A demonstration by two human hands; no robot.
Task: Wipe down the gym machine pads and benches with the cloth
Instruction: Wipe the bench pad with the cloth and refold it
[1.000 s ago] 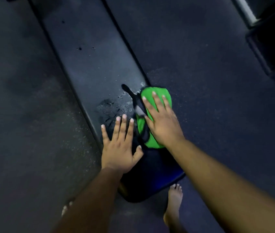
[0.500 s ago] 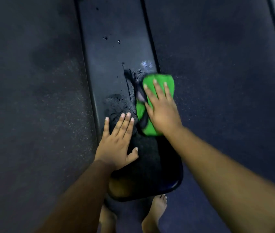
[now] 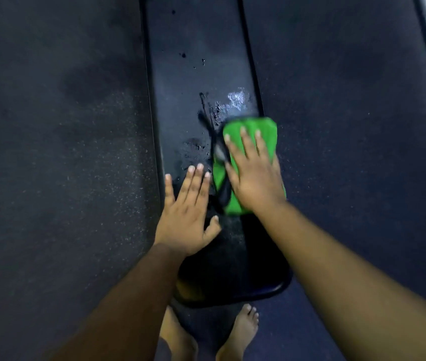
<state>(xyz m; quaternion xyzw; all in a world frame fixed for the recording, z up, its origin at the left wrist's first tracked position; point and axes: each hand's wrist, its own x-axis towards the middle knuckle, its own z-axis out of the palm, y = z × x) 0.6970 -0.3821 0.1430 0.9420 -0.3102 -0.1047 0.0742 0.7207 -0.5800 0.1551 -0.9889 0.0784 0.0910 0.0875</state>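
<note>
Head view: a long black bench (image 3: 201,61) is seen running from six o'clock toward twelve o'clock over a dark speckled floor (image 3: 63,152). A green cloth (image 3: 256,128) is pressed flat on the bench pad by the right hand (image 3: 254,178), palm down with fingers (image 3: 245,142) spread over it; nothing is pinched, the cloth being held only by downward pressure. The cloth sits at the right edge of the pad, its right side appearing to reach or slightly overhang that edge. A dark strap-like piece (image 3: 221,152) is seen at the cloth's left side; what it is cannot be told. The left hand (image 3: 187,214) is laid flat on the pad at about eight o'clock of the cloth, fingers together and thumb out, just beside the cloth and apparently bracing.

The wiping of the bench is judged to be in hand, near its near end. Wet streaks (image 3: 235,99) are visible just beyond the cloth at twelve o'clock, and scattered droplets (image 3: 183,55) farther up. The next stroke is judged to call for steady pressure toward twelve o'clock, with the cloth steered back toward eleven o'clock so that it is not dragged off the right edge.

The pad is narrow, so sideways room is little; lengthwise the surface lies open. Bare feet (image 3: 240,332) are seen at six o'clock, beside the bench's rounded end.
</note>
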